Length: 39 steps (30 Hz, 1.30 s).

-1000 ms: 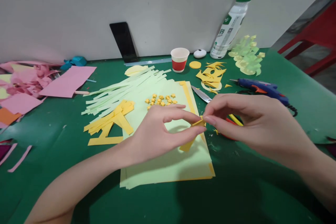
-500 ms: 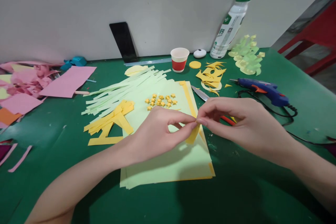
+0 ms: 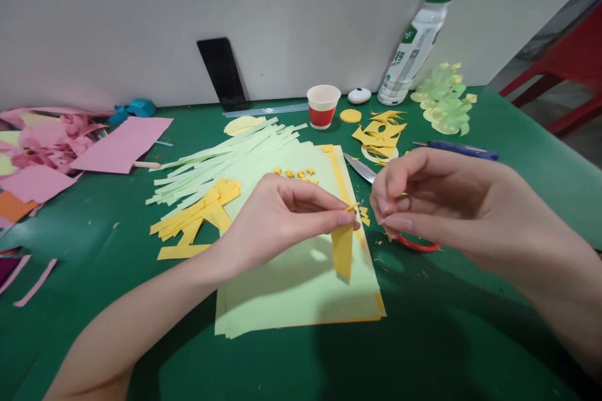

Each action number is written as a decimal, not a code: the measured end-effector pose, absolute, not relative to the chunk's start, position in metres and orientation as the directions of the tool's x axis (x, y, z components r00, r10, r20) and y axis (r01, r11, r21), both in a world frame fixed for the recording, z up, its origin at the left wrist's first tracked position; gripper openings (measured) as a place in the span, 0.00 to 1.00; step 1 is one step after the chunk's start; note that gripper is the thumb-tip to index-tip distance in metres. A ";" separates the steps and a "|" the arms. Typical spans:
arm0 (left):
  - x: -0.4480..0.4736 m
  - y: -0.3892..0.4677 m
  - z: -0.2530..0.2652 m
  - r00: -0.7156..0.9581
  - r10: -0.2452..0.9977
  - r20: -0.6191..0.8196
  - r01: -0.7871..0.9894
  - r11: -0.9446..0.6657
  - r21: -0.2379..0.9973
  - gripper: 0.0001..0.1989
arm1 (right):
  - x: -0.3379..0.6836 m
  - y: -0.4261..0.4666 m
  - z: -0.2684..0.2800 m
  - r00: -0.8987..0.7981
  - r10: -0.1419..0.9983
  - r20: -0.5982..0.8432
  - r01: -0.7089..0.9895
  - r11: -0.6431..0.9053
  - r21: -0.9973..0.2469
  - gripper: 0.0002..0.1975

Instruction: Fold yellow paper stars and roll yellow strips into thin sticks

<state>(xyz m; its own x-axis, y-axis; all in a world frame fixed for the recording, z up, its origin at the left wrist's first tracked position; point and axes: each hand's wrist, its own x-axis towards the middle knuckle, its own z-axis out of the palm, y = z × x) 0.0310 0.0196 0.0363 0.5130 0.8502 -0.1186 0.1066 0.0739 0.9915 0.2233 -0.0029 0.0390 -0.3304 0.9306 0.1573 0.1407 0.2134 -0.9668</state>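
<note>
My left hand [image 3: 296,210] pinches a yellow paper strip [image 3: 343,254] near its upper end, between thumb and fingers. The strip hangs down over a stack of pale green paper [image 3: 291,301], and a narrow bit of yellow sticks out above the fingertips. To the right, my right hand [image 3: 437,207] is apart from the strip, its fingers curled and thumb tip close to them; anything between them is hidden. Under that hand lie scissors [image 3: 360,169] with a red handle. Small folded yellow paper stars [image 3: 301,174] rest on the stack, partly behind my left hand.
Yellow strips [image 3: 197,213] and pale green strips [image 3: 226,153] lie at left, with pink paper [image 3: 125,144] farther out. A paper cup [image 3: 323,106], a bottle [image 3: 414,50] and a phone [image 3: 221,74] stand at the back. A glue gun [image 3: 463,150] is partly hidden by my right hand.
My hands were fingertip to fingertip at the yellow strip. My right hand has let go and moved right; the left keeps the strip, which now hangs in fuller view.
</note>
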 end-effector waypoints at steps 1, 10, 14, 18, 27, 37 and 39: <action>0.031 0.020 0.036 0.515 0.848 -0.123 0.091 0.089 0.992 0.02 | 0.223 -0.003 0.039 -0.333 0.929 0.163 0.134 0.218 -0.967 0.08; 0.032 0.021 0.035 0.524 0.839 -0.145 0.035 0.149 0.988 0.03 | 0.223 -0.007 0.042 -0.307 0.936 0.171 0.127 0.218 -0.968 0.10; 0.031 0.022 0.034 0.529 0.838 -0.129 0.000 0.152 0.988 0.02 | 0.222 -0.008 0.041 -0.289 0.924 0.252 0.150 0.303 -0.941 0.10; 0.030 0.022 0.033 0.524 0.843 -0.118 -0.003 0.141 0.990 0.02 | 0.223 -0.011 0.041 -0.239 0.919 0.313 0.156 0.354 -0.922 0.10; 0.028 0.023 0.032 0.552 0.827 -0.104 -0.027 0.142 0.989 0.02 | 0.235 0.002 0.042 -0.261 0.946 0.191 -0.013 0.194 -0.981 0.04; 0.030 0.022 0.033 0.568 0.803 -0.181 -0.011 0.228 0.974 0.03 | 0.240 0.007 0.041 0.115 0.869 0.481 0.763 0.233 -0.603 0.19; 0.030 0.021 0.033 0.562 0.806 -0.186 0.001 0.224 0.975 0.04 | 0.239 0.003 0.041 0.038 0.874 0.484 0.709 0.317 -0.630 0.07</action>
